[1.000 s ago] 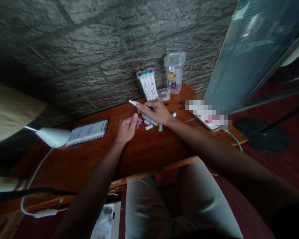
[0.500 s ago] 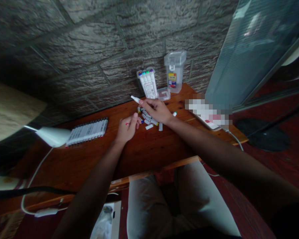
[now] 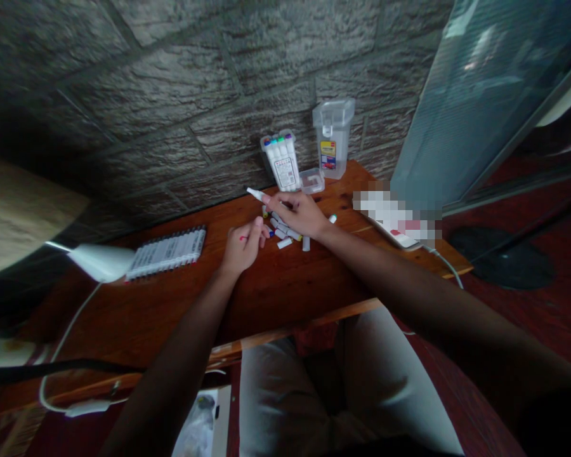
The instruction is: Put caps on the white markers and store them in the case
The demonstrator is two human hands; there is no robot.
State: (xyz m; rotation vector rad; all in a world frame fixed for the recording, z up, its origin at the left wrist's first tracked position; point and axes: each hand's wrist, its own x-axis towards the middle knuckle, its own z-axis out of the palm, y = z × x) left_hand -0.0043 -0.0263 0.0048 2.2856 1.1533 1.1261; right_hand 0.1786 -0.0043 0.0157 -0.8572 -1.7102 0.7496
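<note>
My right hand [image 3: 301,212] pinches a white marker [image 3: 255,193], its dark tip pointing up and to the left. My left hand [image 3: 243,246] is curled, thumb up, with a small red mark on its skin. What its fingers close on, if anything, is hidden; a blue end shows right beside them. Loose marker caps [image 3: 284,242] with coloured ends lie on the wooden table between and under my hands, partly covered by the right one. Behind them leans a clear case of white markers [image 3: 284,166] with coloured ends.
Left on the table [image 3: 261,298] lies a row of capped markers [image 3: 166,252], beside a white lamp part [image 3: 105,261]. A clear lidded box [image 3: 333,139] and a small clear lid [image 3: 313,181] stand near the stone wall. A blurred-out white device [image 3: 400,231] with a cable is at right.
The marker in my right hand has dipped slightly, its tip a little lower and further left. My left hand stays nearly where it was.
</note>
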